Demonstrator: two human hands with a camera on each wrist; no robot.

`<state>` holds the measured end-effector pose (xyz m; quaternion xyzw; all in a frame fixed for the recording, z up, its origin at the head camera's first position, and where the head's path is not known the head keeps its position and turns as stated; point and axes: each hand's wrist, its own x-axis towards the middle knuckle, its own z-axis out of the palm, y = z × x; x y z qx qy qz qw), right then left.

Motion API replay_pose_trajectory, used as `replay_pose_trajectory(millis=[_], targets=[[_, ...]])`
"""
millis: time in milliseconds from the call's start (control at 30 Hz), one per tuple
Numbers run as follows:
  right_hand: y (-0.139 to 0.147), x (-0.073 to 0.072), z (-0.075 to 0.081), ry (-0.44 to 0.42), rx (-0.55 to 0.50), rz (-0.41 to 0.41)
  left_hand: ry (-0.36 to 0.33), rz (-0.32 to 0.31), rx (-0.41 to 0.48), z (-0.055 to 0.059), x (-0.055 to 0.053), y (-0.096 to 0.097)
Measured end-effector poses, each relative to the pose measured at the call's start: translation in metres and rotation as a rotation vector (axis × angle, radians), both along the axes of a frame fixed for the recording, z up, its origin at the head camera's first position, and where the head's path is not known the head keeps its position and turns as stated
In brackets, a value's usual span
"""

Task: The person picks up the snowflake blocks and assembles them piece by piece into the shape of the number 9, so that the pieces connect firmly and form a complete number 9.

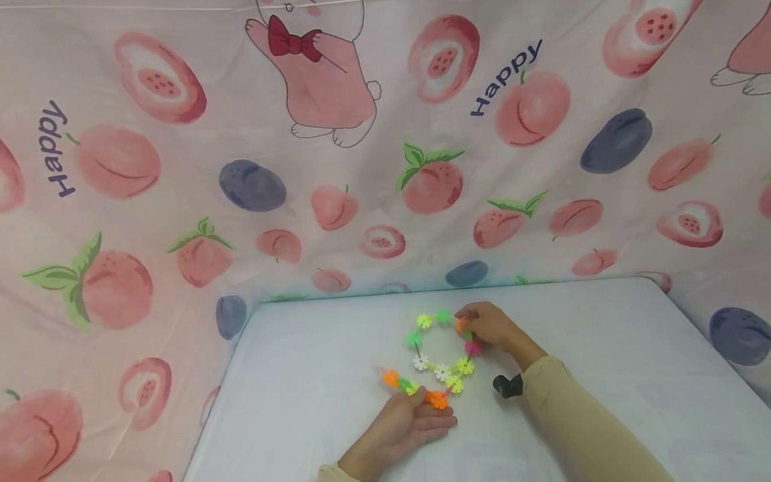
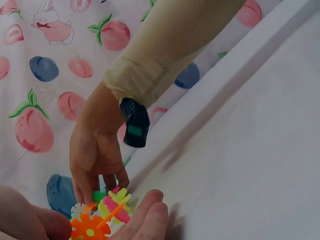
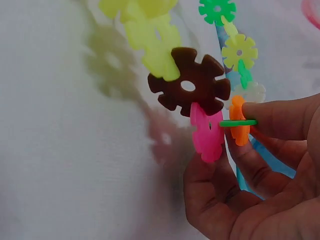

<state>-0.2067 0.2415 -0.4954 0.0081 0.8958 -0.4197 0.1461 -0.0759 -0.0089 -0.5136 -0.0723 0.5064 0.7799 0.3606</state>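
A chain of notched plastic snowflake discs [image 1: 442, 373], in several colours, forms a ring above the table with a tail curving to the lower left. My right hand [image 1: 490, 326] pinches an orange disc [image 3: 239, 120] on the ring's right side between thumb and fingers. A green disc [image 3: 245, 123] slots into that orange one, beside a pink disc [image 3: 207, 132] and a dark brown disc [image 3: 189, 82]. My left hand [image 1: 405, 423] holds the tail, its thumb over the chain and the other fingers stretched below. An orange disc [image 2: 90, 227] shows by this thumb in the left wrist view.
The white table [image 1: 289, 375] meets a hanging cloth [image 1: 361, 167] printed with peaches and rabbits along its back edge. A small black camera [image 1: 508, 385] sits at the right wrist, below the beige sleeve [image 1: 578, 415].
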Motion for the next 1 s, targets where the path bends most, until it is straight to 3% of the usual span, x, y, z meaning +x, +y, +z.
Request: replay_pose_trajectory(millis=[167, 333, 533, 733, 900, 1000], targets=[[0.002, -0.008, -0.005, 0.019, 0.012, 0.000, -0.012, -0.024, 0.016, 0.002, 0.004, 0.005], [0.001, -0.013, -0.009, 0.013, 0.020, -0.016, -0.068, -0.057, 0.011, 0.003, 0.004, 0.007], [-0.001, -0.016, -0.011, 0.011, 0.050, -0.026, -0.155, -0.108, 0.017, -0.003, 0.003, 0.005], [-0.003, -0.016, -0.009, 0.055, 0.079, -0.006, -0.190, -0.124, 0.065, -0.007, 0.007, 0.001], [-0.003, -0.016, -0.009, 0.079, 0.094, 0.003, -0.197, -0.118, 0.062, -0.005, 0.010, -0.008], [0.000, -0.017, -0.010, 0.063, 0.096, 0.003, -0.126, -0.108, -0.002, 0.000, 0.012, -0.018]])
